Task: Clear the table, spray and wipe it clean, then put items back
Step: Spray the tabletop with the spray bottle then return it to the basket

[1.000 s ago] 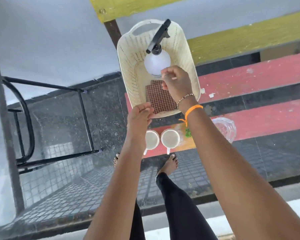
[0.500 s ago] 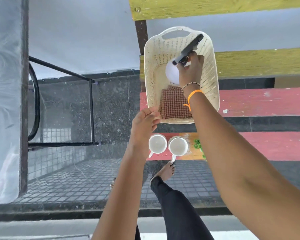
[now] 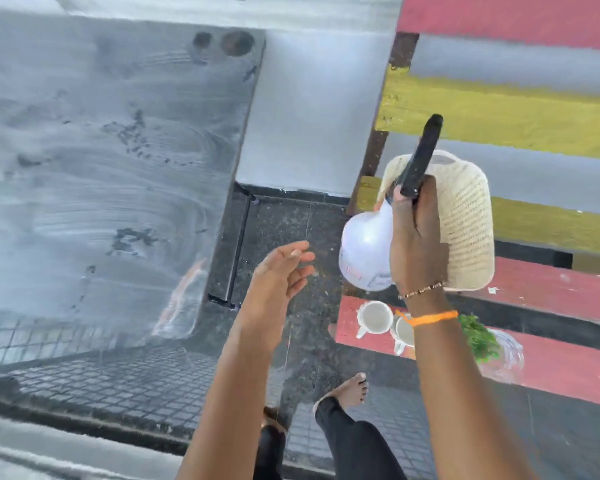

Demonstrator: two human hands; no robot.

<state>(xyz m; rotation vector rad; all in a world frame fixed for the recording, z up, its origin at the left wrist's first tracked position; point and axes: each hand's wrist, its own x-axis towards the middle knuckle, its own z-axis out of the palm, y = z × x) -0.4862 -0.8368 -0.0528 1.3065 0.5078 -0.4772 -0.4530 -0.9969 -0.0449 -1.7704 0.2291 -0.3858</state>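
Head view: my right hand (image 3: 418, 233) has lifted the spray bottle (image 3: 366, 251) out of the basket (image 3: 468, 230); left hand (image 3: 279, 271) open, empty. Smeared tabletop (image 3: 101, 150) is next for spraying, I judge.

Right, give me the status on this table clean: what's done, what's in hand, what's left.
Done: the glass table looks cleared, with the two cups and a glass bowl of greens parked on the red bench. In hand: the right hand grips the spray bottle, lifted clear of the basket; the left hand is open and empty. Left: spraying, wiping the smudged glass, returning the items.
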